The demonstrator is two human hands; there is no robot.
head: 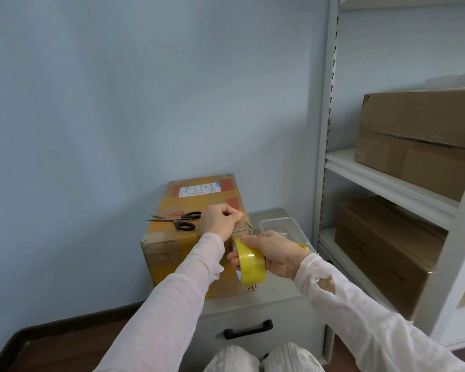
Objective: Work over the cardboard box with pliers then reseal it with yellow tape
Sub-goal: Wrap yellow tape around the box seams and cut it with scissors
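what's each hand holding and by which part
The right hand grips the yellow tape roll across its outer band, fingers over the top. The left hand pinches at the top edge of the box, perhaps the tape's end; too small to tell.

One tape roll [251, 260], one scissors [184, 225], two hands [218, 221] [277, 253]

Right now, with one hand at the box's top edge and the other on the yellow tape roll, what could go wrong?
The scissors lie open on the cardboard box beside the left hand; smoothing along the top could hit the blades or knock them off. The right hand holds the yellow tape roll by the frayed corner, where a strip may wrinkle or stick poorly.
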